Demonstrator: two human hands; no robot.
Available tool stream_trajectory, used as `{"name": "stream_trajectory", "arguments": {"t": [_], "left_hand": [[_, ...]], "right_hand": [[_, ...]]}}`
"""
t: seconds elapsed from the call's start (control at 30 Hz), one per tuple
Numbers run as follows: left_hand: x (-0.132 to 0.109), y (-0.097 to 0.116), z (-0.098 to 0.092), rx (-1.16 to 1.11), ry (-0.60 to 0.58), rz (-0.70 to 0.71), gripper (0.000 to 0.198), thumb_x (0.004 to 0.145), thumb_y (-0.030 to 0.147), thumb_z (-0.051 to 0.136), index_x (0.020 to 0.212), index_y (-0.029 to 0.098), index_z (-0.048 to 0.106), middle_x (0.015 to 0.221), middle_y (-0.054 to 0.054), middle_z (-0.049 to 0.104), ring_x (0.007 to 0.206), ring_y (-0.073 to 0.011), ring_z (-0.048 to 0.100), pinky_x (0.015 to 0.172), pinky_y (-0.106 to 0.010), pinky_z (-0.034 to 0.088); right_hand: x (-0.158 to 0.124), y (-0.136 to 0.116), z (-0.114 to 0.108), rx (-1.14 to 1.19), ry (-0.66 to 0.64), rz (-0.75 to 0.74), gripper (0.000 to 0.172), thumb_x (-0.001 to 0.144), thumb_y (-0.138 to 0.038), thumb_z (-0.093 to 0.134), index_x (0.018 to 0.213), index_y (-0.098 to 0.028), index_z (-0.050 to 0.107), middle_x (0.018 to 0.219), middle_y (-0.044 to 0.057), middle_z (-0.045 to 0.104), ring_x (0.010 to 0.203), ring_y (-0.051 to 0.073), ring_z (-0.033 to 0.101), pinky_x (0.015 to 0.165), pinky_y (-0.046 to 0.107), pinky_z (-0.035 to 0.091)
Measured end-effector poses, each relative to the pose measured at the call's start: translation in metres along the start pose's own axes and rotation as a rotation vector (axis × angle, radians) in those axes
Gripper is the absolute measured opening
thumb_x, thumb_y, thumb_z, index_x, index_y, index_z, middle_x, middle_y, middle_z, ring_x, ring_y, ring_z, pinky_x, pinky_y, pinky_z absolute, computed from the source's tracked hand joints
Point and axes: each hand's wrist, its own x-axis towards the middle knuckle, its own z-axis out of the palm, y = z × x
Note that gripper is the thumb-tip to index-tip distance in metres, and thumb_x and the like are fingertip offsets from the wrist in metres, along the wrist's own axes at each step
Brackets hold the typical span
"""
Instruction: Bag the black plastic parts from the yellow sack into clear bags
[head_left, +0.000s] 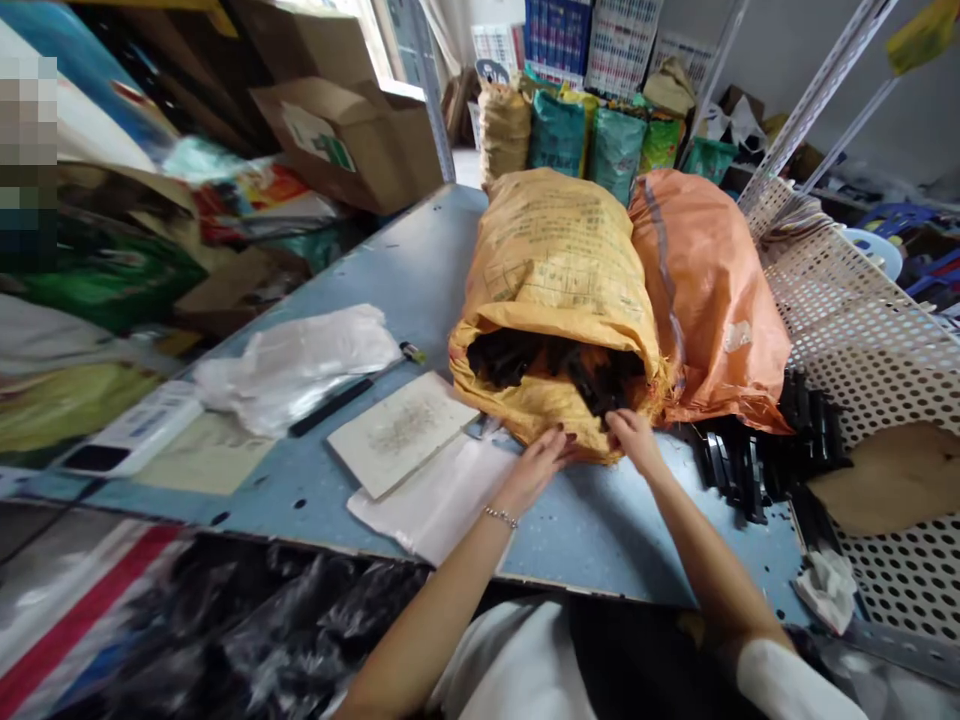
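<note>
L hand & R hand half-curled on lower lip of yellow woven sack, grip unclear. Sack lies at 12 o'clock on blue table, black parts in its mouth; orange sack touching at 1 o'clock.

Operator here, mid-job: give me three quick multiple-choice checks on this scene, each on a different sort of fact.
1. What colour is the sack at the left hand and right hand?
A) Green B) Yellow C) Blue
2. Where do the loose black pieces lie?
A) Left of that sack B) In the right hand C) Right of the orange sack
3. That sack's mouth is:
A) Open, black pieces showing B) Tied shut C) Taped over

1 B: its printed cloth is yellow.
2 C: they sit beyond the orange sack's lower edge.
3 A: dark pieces fill the opening.
</note>
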Motion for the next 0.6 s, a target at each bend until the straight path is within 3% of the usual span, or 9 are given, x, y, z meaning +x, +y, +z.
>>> {"name": "stream_trajectory", "arguments": {"t": [0.07, 0.13, 0.2, 0.3, 0.37, 0.47, 0.53, 0.6], "left_hand": [[0.003, -0.001, 0.015, -0.142, -0.028, 0.020, 0.054, 0.074, 0.055, 0.076, 0.111, 0.017, 0.062, 0.100, -0.009, 0.072, 0.091, -0.0198, 0.070, 0.086, -0.036, 0.054], [0.000, 0.002, 0.028, -0.208, -0.028, 0.039, 0.049, 0.076, 0.050, 0.075, 0.109, 0.017, 0.061, 0.097, -0.007, 0.072, 0.085, -0.0199, 0.070, 0.081, -0.036, 0.056], [-0.008, 0.006, 0.037, -0.229, 0.015, 0.053, 0.045, 0.075, 0.044, 0.075, 0.107, 0.016, 0.061, 0.092, -0.005, 0.072, 0.079, -0.0182, 0.070, 0.074, -0.032, 0.056], [-0.023, 0.014, 0.041, -0.164, 0.062, 0.053, 0.043, 0.077, 0.050, 0.072, 0.100, 0.015, 0.061, 0.080, -0.002, 0.068, 0.065, -0.0135, 0.065, 0.061, -0.026, 0.052], [-0.031, 0.018, 0.040, -0.099, 0.049, 0.038, 0.043, 0.077, 0.052, 0.073, 0.097, 0.015, 0.062, 0.077, -0.001, 0.066, 0.058, -0.0104, 0.061, 0.054, -0.023, 0.049], [-0.043, 0.020, 0.040, -0.079, -0.070, -0.027, 0.043, 0.076, 0.051, 0.074, 0.093, 0.014, 0.062, 0.079, -0.002, 0.065, 0.054, -0.0086, 0.056, 0.050, -0.022, 0.046], [-0.049, 0.018, 0.041, -0.099, -0.138, -0.094, 0.044, 0.078, 0.053, 0.071, 0.091, 0.013, 0.063, 0.080, -0.004, 0.064, 0.054, -0.0087, 0.055, 0.049, -0.023, 0.045], [-0.053, 0.017, 0.042, -0.095, -0.132, -0.132, 0.046, 0.077, 0.055, 0.070, 0.091, 0.012, 0.063, 0.079, -0.004, 0.064, 0.054, -0.0089, 0.055, 0.049, -0.023, 0.044]], "right_hand": [[-0.038, 0.006, 0.020, 0.445, -0.173, -0.112, 0.044, 0.100, -0.049, 0.035, 0.082, -0.018, 0.059, 0.055, -0.001, 0.062, 0.044, 0.012, 0.053, 0.046, 0.021, 0.040], [-0.066, 0.010, 0.030, 0.619, -0.276, -0.193, 0.043, 0.099, -0.053, 0.038, 0.079, -0.019, 0.056, 0.057, -0.002, 0.061, 0.045, 0.011, 0.051, 0.047, 0.022, 0.039], [-0.079, 0.014, 0.023, 0.548, -0.308, -0.277, 0.040, 0.098, -0.052, 0.043, 0.080, -0.020, 0.058, 0.064, -0.001, 0.064, 0.054, 0.012, 0.056, 0.055, 0.023, 0.042], [-0.073, 0.015, -0.006, 0.363, -0.260, -0.385, 0.038, 0.101, -0.051, 0.041, 0.090, -0.021, 0.063, 0.074, 0.000, 0.066, 0.068, 0.015, 0.060, 0.067, 0.027, 0.045], [-0.059, 0.011, -0.027, 0.269, -0.117, -0.433, 0.043, 0.102, -0.053, 0.036, 0.100, -0.022, 0.064, 0.084, 0.004, 0.067, 0.078, 0.019, 0.061, 0.074, 0.031, 0.046], [-0.035, -0.002, -0.046, 0.052, 0.098, -0.540, 0.047, 0.098, -0.058, 0.041, 0.113, -0.020, 0.064, 0.104, 0.013, 0.066, 0.096, 0.027, 0.058, 0.084, 0.038, 0.045], [-0.020, -0.009, -0.051, -0.093, 0.074, -0.642, 0.047, 0.098, -0.058, 0.042, 0.109, -0.019, 0.066, 0.102, 0.015, 0.066, 0.096, 0.028, 0.056, 0.084, 0.038, 0.043], [-0.010, -0.012, -0.051, -0.188, 0.002, -0.708, 0.047, 0.100, -0.057, 0.039, 0.098, -0.019, 0.067, 0.093, 0.013, 0.066, 0.089, 0.025, 0.055, 0.080, 0.036, 0.041]]}}
